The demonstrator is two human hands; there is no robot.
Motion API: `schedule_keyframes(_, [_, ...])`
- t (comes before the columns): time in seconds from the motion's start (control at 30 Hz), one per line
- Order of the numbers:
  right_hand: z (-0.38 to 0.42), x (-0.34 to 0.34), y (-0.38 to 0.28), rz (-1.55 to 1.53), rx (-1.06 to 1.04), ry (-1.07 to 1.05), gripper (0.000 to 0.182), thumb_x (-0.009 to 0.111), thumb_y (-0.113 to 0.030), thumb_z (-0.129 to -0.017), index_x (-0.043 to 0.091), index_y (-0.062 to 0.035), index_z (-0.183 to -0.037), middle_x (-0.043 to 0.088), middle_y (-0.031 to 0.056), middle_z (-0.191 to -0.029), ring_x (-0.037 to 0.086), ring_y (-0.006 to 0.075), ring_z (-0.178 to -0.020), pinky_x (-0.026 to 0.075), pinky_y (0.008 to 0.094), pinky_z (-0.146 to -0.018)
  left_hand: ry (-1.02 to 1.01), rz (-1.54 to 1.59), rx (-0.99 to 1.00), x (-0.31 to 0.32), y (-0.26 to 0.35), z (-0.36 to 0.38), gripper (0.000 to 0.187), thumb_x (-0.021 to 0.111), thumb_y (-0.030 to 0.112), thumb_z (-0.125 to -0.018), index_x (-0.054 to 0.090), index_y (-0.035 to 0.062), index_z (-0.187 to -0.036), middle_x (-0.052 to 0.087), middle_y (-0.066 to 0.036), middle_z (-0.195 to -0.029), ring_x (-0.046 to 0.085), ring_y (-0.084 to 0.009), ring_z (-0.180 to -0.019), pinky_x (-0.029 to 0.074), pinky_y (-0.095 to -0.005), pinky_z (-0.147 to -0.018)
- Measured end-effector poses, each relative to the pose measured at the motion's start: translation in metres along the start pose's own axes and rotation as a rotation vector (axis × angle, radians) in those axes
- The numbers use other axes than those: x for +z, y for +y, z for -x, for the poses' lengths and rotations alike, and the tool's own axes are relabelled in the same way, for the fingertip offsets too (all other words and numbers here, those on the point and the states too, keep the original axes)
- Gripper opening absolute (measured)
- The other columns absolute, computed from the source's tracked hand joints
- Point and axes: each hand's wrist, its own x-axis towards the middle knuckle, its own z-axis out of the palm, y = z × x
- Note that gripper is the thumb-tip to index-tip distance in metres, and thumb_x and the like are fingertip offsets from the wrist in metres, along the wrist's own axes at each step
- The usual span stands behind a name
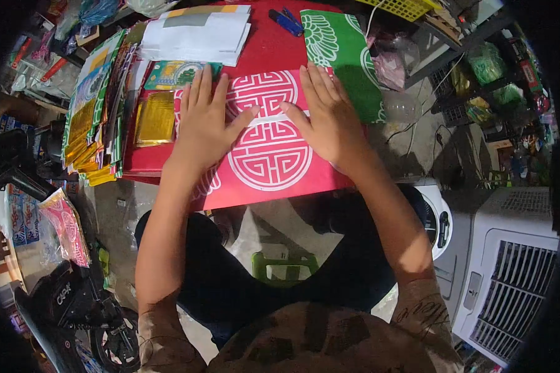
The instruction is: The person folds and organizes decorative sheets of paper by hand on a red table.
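A pink sheet with white round patterns point(270, 158) lies on a red table point(270, 37), its near edge hanging over the front. My left hand point(208, 124) rests flat on its left part, fingers stretched forward. On the right part lies my right hand point(330, 121), palm down with the fingers extended. Both thumbs point inward, near a crease across the sheet. Left of my left hand is a gold packet point(155, 118), with a green patterned piece point(180, 73) beyond it. A green patterned sheet point(342, 59) lies beyond my right hand.
Stacked colourful folded papers point(96, 109) stand at the table's left. White papers point(196, 31) and a blue stapler-like object point(285, 22) lie at the back. A yellow basket point(398, 7) is at the far right. A white air cooler point(510, 273) stands on the floor.
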Motion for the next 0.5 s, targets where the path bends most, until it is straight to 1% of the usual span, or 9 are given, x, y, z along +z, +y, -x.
schedule_keyframes(0.07, [0.001, 0.001, 0.0, 0.015, -0.014, -0.006, 0.075, 0.064, -0.046, -0.105, 0.05, 0.0123, -0.149, 0.049, 0.0326, -0.157, 0.046, 0.0434, -0.149, 0.034, 0.0521, -0.126, -0.017, -0.012, 0.095, -0.01, -0.004, -0.014, 0.076, 0.066, 0.057, -0.098, 0.057, 0.0004, -0.149, 0.044, -0.029, -0.161, 0.038, -0.0456, -0.152, 0.028, -0.0541, -0.126])
schedule_keyframes(0.1, [0.001, 0.001, 0.0, 0.034, -0.027, -0.012, 0.075, 0.063, -0.046, -0.105, 0.05, 0.0125, -0.15, 0.049, 0.0329, -0.157, 0.046, 0.0435, -0.149, 0.034, 0.052, -0.126, 0.066, 0.084, 0.152, -0.006, -0.006, -0.023, 0.061, 0.071, 0.05, -0.095, 0.067, 0.0013, -0.132, 0.056, -0.024, -0.147, 0.05, -0.0428, -0.138, 0.035, -0.0543, -0.118])
schedule_keyframes(0.2, [-0.001, -0.003, -0.001, 0.042, -0.036, -0.048, 0.076, 0.062, -0.046, -0.106, 0.048, 0.013, -0.151, 0.048, 0.0339, -0.157, 0.044, 0.0443, -0.15, 0.033, 0.0523, -0.127, -0.113, 0.358, 0.061, -0.007, -0.01, -0.05, 0.058, 0.072, 0.05, -0.097, 0.071, 0.0011, -0.128, 0.066, -0.02, -0.126, 0.057, -0.0396, -0.128, 0.042, -0.0515, -0.109])
schedule_keyframes(0.23, [-0.002, -0.004, -0.002, 0.036, -0.035, -0.064, 0.076, 0.062, -0.046, -0.106, 0.047, 0.0132, -0.151, 0.047, 0.0342, -0.157, 0.044, 0.0446, -0.151, 0.032, 0.0525, -0.127, -0.043, 0.324, 0.096, -0.005, -0.01, -0.054, 0.052, 0.072, 0.048, -0.097, 0.072, 0.0022, -0.121, 0.068, -0.017, -0.111, 0.059, -0.0363, -0.116, 0.044, -0.0487, -0.101])
schedule_keyframes(0.33, [-0.003, -0.003, -0.001, 0.045, -0.031, -0.092, 0.077, 0.061, -0.046, -0.106, 0.044, 0.0138, -0.152, 0.046, 0.0346, -0.158, 0.043, 0.0453, -0.151, 0.029, 0.053, -0.128, -0.08, 0.274, 0.095, 0.0, -0.014, -0.066, 0.047, 0.073, 0.047, -0.096, 0.073, 0.0038, -0.116, 0.069, -0.017, -0.109, 0.06, -0.0363, -0.111, 0.045, -0.0455, -0.1])
schedule_keyframes(0.37, [-0.004, -0.004, -0.001, 0.043, -0.029, -0.105, 0.078, 0.062, -0.046, -0.106, 0.044, 0.0133, -0.152, 0.045, 0.0347, -0.159, 0.042, 0.0453, -0.151, 0.028, 0.053, -0.128, -0.099, 0.293, 0.075, 0.001, -0.015, -0.068, 0.044, 0.074, 0.045, -0.095, 0.072, 0.0041, -0.111, 0.069, -0.016, -0.108, 0.058, -0.0357, -0.109, 0.045, -0.0444, -0.1])
schedule_keyframes(0.47, [-0.004, -0.005, 0.0, 0.029, -0.022, -0.116, 0.079, 0.062, -0.047, -0.105, 0.042, 0.0109, -0.155, 0.044, 0.0347, -0.159, 0.042, 0.0455, -0.152, 0.027, 0.0531, -0.129, -0.055, 0.304, 0.132, 0.012, -0.023, -0.074, 0.044, 0.077, 0.043, -0.093, 0.071, 0.0033, -0.11, 0.07, -0.017, -0.104, 0.063, -0.0364, -0.104, 0.048, -0.0468, -0.095])
schedule_keyframes(0.5, [-0.004, -0.005, 0.001, 0.02, -0.026, -0.108, 0.079, 0.063, -0.048, -0.105, 0.041, 0.0093, -0.156, 0.045, 0.0344, -0.159, 0.042, 0.0455, -0.151, 0.028, 0.053, -0.128, -0.079, 0.342, 0.119, 0.008, -0.021, -0.074, 0.042, 0.078, 0.04, -0.093, 0.07, 0.0028, -0.11, 0.071, -0.017, -0.101, 0.065, -0.0363, -0.1, 0.05, -0.0466, -0.091])
